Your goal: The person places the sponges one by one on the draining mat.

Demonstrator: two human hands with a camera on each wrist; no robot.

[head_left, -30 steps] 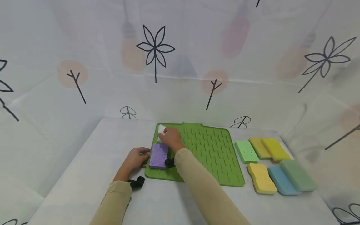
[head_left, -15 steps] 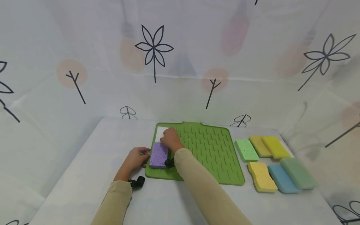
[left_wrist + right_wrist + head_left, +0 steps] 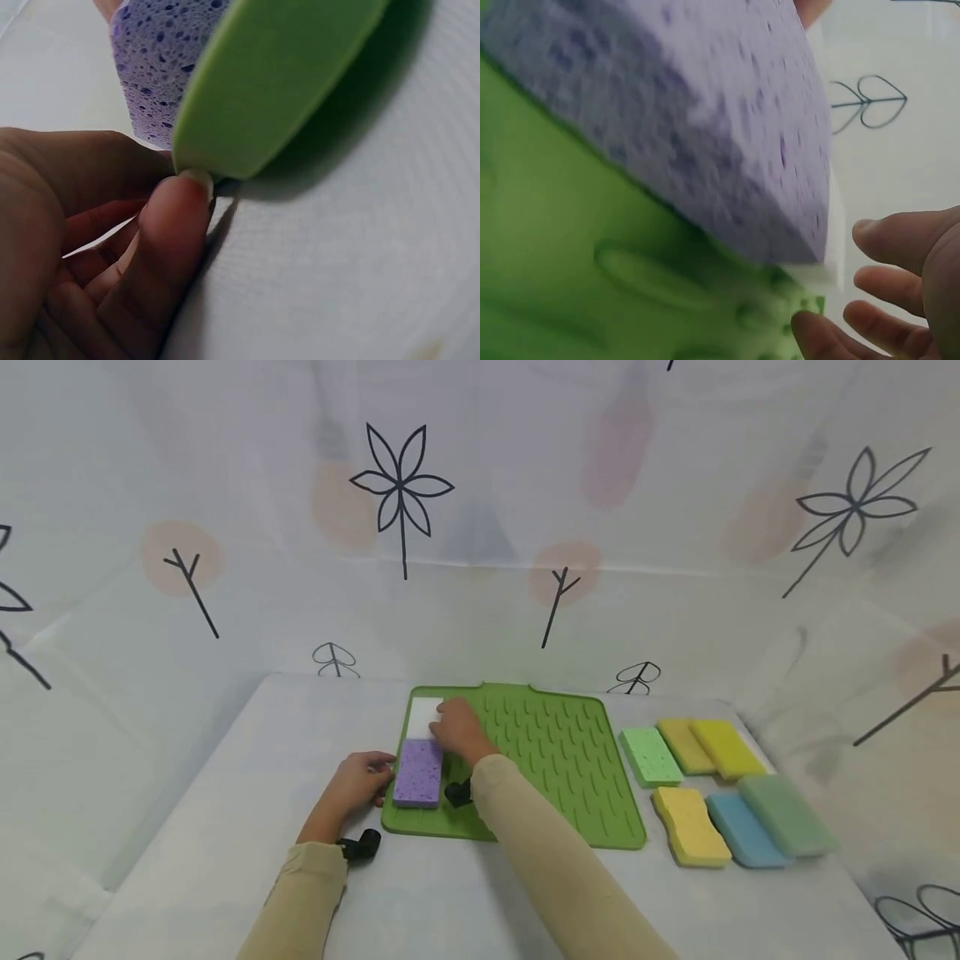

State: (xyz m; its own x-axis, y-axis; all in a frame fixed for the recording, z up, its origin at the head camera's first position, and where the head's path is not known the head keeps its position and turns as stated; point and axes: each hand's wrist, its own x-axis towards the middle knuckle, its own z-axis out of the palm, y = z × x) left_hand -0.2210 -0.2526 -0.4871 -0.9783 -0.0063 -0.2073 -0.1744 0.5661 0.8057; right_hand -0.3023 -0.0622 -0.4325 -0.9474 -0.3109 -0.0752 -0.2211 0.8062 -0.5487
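Observation:
The green ridged mat (image 3: pixel 555 785) lies on the white-covered table. Along its left side a purple sponge (image 3: pixel 418 774) sits flat, and a white rectangular block (image 3: pixel 424 718), perhaps a sponge, lies just behind it. My right hand (image 3: pixel 459 728) is beside the white block's right edge; in the right wrist view its fingers (image 3: pixel 885 289) are spread and loosely bent, with nothing between them. My left hand (image 3: pixel 356 783) stays at the mat's left edge. Up close in the left wrist view, the thumb (image 3: pixel 176 217) and index finger pinch the mat's rim near the purple sponge (image 3: pixel 161 67).
To the right of the mat lie several sponges: light green (image 3: pixel 650 757), tan (image 3: pixel 684 745), yellow (image 3: pixel 726 748), wavy-edged yellow (image 3: pixel 690 828), blue (image 3: pixel 742 829) and grey-green (image 3: pixel 787 814). A patterned white curtain (image 3: pixel 480 527) stands behind and at both sides.
The white block, tilted in my right hand's fingers a second ago, now lies flat behind the purple sponge. My right hand has let go and shifted slightly right; the left hand keeps its place.

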